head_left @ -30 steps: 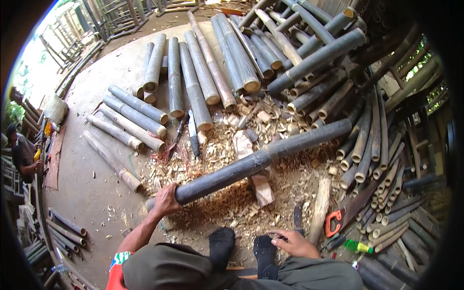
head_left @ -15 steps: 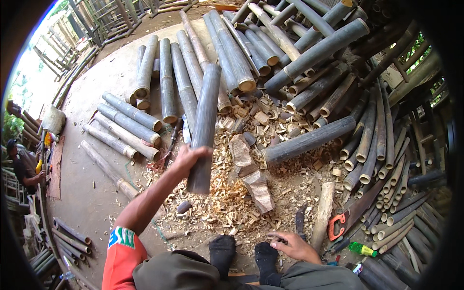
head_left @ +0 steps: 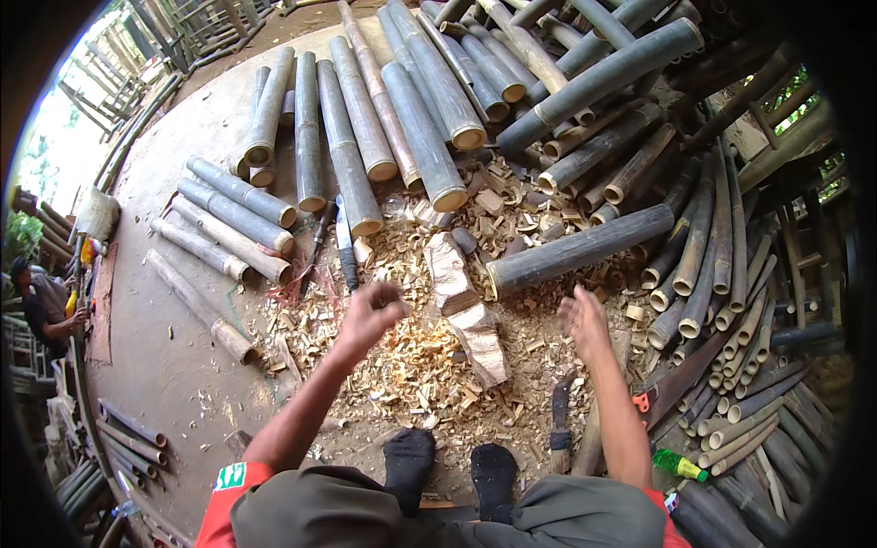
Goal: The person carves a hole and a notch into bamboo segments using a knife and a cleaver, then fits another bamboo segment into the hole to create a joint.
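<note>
Okay, both hands up over the scrap, nothing held. Left hand (head_left: pixel 375 309): fingers loosely bent, thumb apart, a bit blurred; over the pale yellow wood chips and shavings (head_left: pixel 425 361), nearest the long silver-bladed knife with a black handle (head_left: pixel 348 265), handle end just beside the knuckles. Right hand (head_left: pixel 583 320): fingers apart and loosely spread, palm turned inward, just below the thick dark grey bamboo section (head_left: pixel 580 251); looks separate from it, contact hard to judge.

Bamboo section lies slanted, pale cut end leftward, far end up at the right pile. Pale, notched, rough-hewn wood block (head_left: pixel 476 342) sits between the hands, on the chips, close to that cut end. Another thick dark grey bamboo tube with a pale cut rim (head_left: pixel 423 137) lies beyond, in a row of similar grey bamboo lengths (head_left: pixel 347 146), rim toward the person.

Near right forearm: dark broad-bladed knife with a wrapped handle (head_left: pixel 560 420), on the ground; hand saw with an orange handle (head_left: pixel 643 403), partly behind the arm; green plastic bottle with a yellow cap (head_left: pixel 679 464), lying tilted. Thin curved bamboo poles (head_left: pixel 722 237) stacked at right. Two black-socked feet (head_left: pixel 493 479) below. Another person (head_left: pixel 47 306) at far left edge.
</note>
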`<state>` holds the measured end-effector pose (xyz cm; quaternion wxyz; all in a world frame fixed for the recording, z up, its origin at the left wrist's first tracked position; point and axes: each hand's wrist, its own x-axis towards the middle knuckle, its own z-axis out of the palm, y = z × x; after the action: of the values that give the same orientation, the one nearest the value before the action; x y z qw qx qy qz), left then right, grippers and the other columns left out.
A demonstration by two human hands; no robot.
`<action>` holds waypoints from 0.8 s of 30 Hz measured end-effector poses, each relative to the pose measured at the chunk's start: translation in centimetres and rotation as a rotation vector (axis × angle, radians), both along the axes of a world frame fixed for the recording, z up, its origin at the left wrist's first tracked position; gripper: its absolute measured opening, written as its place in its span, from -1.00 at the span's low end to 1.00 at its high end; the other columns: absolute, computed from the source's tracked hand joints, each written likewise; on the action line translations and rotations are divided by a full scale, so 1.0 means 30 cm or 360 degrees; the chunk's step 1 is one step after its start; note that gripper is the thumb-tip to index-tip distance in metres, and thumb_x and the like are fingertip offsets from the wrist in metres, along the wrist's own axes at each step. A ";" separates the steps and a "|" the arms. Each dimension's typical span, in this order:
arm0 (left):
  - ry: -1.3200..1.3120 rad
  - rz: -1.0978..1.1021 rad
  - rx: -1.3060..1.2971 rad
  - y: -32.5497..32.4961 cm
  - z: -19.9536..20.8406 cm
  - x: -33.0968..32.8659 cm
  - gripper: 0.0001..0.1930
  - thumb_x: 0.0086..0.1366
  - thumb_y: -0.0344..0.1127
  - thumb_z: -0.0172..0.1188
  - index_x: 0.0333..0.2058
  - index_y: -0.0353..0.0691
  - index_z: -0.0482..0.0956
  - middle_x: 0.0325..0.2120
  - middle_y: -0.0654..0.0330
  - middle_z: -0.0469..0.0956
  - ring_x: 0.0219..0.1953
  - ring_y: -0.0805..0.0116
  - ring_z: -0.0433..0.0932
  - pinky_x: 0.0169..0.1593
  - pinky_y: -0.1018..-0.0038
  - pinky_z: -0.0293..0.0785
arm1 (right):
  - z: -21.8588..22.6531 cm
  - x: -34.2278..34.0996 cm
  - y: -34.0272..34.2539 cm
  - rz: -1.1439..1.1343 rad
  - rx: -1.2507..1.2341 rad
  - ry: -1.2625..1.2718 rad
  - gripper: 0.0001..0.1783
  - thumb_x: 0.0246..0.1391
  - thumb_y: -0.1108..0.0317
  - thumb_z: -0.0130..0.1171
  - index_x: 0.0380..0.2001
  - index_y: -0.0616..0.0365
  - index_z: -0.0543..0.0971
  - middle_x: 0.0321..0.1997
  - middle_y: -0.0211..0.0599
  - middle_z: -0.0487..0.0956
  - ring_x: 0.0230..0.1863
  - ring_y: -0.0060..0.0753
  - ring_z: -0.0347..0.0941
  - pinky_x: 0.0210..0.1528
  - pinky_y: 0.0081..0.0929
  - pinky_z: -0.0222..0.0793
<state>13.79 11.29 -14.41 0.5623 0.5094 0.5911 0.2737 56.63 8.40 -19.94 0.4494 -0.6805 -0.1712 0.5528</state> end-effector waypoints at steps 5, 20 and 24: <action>0.0066 -0.0450 -0.0448 -0.333 -0.070 0.012 -0.61 0.32 -0.27 0.42 0.06 -0.33 0.65 -0.18 0.08 0.73 -0.10 0.29 0.68 0.02 0.31 0.64 | -0.053 -0.037 0.287 -0.0206 -0.0093 0.0012 0.29 -0.01 -0.25 0.52 0.55 0.21 0.08 0.58 0.08 0.10 0.45 0.02 0.25 0.28 0.21 0.36; 0.1500 -0.0489 0.0266 -0.380 -0.263 -0.403 -0.56 0.05 -0.48 0.32 -0.04 -0.20 0.52 0.01 -0.07 0.50 0.10 -0.16 0.52 0.07 0.05 0.52 | -0.020 -0.026 0.089 -0.0120 0.0021 0.0130 0.17 -0.03 -0.31 0.51 0.50 -0.07 0.19 0.47 0.04 0.24 0.40 0.14 0.24 0.25 0.16 0.33; 0.1441 -0.0609 0.0013 -0.303 -0.234 -0.387 -0.50 0.04 -0.41 0.38 0.00 -0.18 0.49 -0.23 -0.05 0.67 -0.09 -0.11 0.67 -0.02 0.06 0.55 | -0.070 -0.063 0.060 -0.0139 0.0077 0.0101 -0.14 0.15 -0.12 0.43 0.36 -0.05 0.28 0.51 0.07 0.17 0.43 0.18 0.18 0.19 0.11 0.39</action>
<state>2.17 2.21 -21.43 0.2870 0.6789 0.6709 -0.0811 54.75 10.20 -22.03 0.4946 -0.6583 -0.1405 0.5498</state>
